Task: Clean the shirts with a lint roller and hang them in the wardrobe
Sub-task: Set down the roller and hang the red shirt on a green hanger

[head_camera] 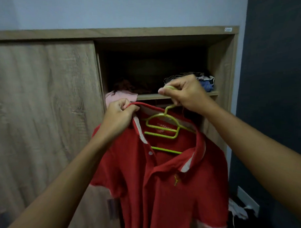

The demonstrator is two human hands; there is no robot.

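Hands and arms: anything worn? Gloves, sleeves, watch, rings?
Nothing worn that shows. The left hand and right hand are bare, with no gloves. Both forearms are uncovered as far as the frame edges, so no sleeve is in view. No watch, band or bracelet on either wrist. No ring is visible, though some fingers are curled out of sight and the picture is slightly soft.

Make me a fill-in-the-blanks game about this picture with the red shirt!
1. The right hand holds the hook of a hanger whose colour is ____.
2. The left hand pinches the red shirt at its ____.
3. The wardrobe stands open on its ____ side.
4. The pink cloth lies on the shelf, to the ____ of the right hand.

Missing words: green; collar; right; left
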